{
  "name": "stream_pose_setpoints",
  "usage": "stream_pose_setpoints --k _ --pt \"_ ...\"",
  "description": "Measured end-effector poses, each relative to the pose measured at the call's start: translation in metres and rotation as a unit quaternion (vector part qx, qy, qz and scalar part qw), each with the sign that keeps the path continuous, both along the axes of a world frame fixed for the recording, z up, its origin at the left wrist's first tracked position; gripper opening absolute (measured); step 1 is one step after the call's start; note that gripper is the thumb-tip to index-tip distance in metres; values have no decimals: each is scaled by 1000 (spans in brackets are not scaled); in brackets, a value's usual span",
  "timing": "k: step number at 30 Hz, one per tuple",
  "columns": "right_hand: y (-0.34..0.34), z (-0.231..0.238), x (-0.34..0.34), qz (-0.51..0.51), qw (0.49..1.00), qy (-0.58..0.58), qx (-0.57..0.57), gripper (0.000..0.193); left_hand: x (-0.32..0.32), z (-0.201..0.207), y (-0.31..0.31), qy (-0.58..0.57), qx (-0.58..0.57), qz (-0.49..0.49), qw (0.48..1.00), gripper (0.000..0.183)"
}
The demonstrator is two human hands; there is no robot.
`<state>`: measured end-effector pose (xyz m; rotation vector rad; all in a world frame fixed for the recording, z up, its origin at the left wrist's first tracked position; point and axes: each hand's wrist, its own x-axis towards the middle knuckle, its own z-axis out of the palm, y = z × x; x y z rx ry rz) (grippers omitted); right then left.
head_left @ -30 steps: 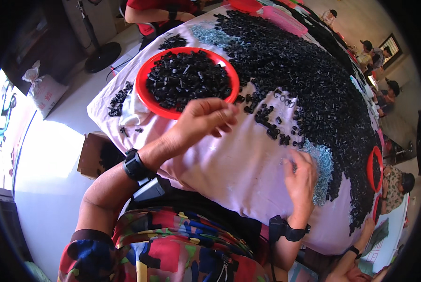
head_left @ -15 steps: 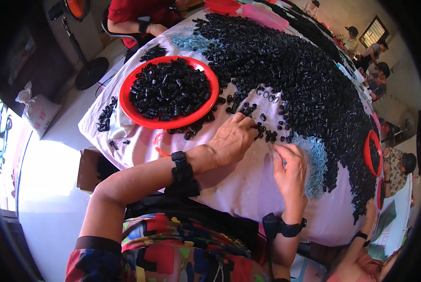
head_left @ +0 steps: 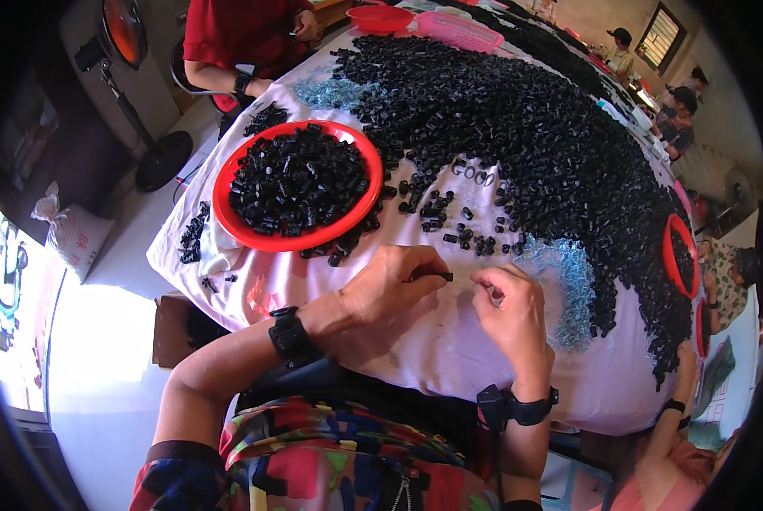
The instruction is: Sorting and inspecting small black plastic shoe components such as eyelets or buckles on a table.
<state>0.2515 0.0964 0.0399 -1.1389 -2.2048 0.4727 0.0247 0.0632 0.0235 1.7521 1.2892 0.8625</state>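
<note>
Left hand (head_left: 390, 285) grip pinched on small black piece (head_left: 437, 276), right hand (head_left: 509, 307) curled, its hold unclear, red bowl (head_left: 228, 213) and black heap (head_left: 552, 145) beyond

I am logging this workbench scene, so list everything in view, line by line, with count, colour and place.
small black part: one, black, pinched in the left fingertips
loose black parts: a large heap, black, across the table's far half
red bowl: one, red, full of black parts, far left
table cloth: one, pale pink, covering the table
clear bits: a patch, bluish, right of the hands
second red bowl: one, red, right edge
floor fan: one, dark, upper left
left hand: holding the part
right hand: fingers curled, beside it
</note>
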Motion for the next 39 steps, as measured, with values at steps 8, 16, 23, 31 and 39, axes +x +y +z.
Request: stream_pose_setpoints --k 8,16,23,31,39 --pt "-19 15 -24 104 983 133 -76 16 3 -18 -26 -279 -110 -2 954 23" --pt "-21 21 -25 98 984 142 -52 15 -6 -9 -33 -379 -211 12 901 27" --pt "-24 17 -30 113 984 117 -70 15 -6 -10 -36 -492 -271 51 825 29" --pt "-25 17 -31 92 989 109 -39 17 -4 -8 -37 -491 -301 71 814 25" --pt "-25 18 -29 96 992 66 53 21 -1 -12 -38 -474 -276 53 834 27"
